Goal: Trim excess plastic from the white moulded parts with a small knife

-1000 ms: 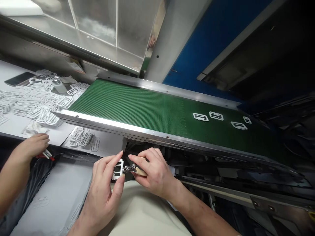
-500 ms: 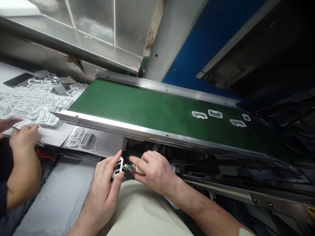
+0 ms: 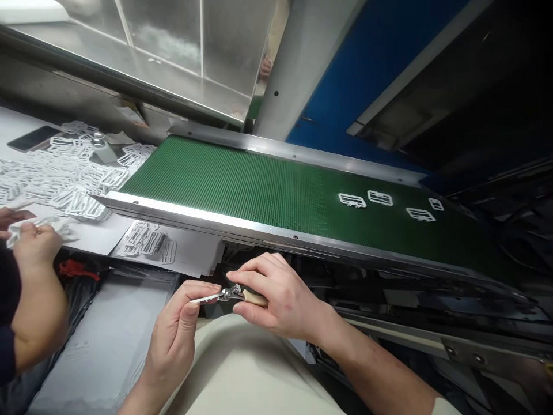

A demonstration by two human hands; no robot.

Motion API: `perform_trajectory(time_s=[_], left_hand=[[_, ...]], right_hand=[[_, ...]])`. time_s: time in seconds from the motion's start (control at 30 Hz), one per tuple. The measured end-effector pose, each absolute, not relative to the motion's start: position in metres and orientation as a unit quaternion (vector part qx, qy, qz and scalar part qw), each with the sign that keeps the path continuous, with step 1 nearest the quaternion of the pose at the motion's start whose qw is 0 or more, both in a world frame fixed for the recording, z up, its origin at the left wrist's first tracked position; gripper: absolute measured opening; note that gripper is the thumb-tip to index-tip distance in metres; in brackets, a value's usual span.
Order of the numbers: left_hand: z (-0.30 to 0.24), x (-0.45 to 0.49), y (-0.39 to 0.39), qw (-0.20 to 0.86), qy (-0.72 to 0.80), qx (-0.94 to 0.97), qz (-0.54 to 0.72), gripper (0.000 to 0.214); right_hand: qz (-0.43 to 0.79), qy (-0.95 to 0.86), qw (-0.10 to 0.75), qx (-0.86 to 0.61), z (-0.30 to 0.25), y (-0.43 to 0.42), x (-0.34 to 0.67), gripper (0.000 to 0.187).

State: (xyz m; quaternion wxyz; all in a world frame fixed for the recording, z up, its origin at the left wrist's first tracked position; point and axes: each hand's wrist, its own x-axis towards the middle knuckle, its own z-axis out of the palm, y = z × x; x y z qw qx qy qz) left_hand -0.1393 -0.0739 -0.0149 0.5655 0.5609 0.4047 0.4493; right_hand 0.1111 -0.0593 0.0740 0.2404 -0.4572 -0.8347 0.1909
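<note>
Buckle (image 3: 206,298), thin white plastic, edge-on in my feed, pinched in left hand (image 3: 173,340); right hand (image 3: 280,298) wrapped round wood-handled steel nippers (image 3: 235,294), tips touching buckle. Green studded belt (image 3: 224,178) beyond, four white buckles (image 3: 380,199) at far end.

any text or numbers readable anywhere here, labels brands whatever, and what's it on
No word, brand or number can be read anywhere.
The paper scrap on the steel housing has marks too blurred to read.
The phone, the pliers and the white strip show nothing legible.
</note>
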Motion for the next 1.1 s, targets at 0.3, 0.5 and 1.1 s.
perform_trajectory(time_s=[0.3, 0.5, 1.1], left_hand=[[-0.009, -0.140, -0.068, 0.530, 0.407, 0.609, 0.428, 0.027], [-0.009, -0.145, -0.068, 0.509, 0.403, 0.637, 0.415, 0.025], [-0.008, -0.152, -0.070, 0.483, 0.413, 0.670, 0.384, 0.024]], right_hand=[[0.162, -0.853, 0.226, -0.442, 0.080, -0.056, 0.108, 0.037], [0.138, -0.866, 0.205, -0.435, 0.084, -0.055, 0.107, 0.031], [0.092, -0.877, 0.205, -0.425, 0.083, -0.062, 0.103, 0.028]])
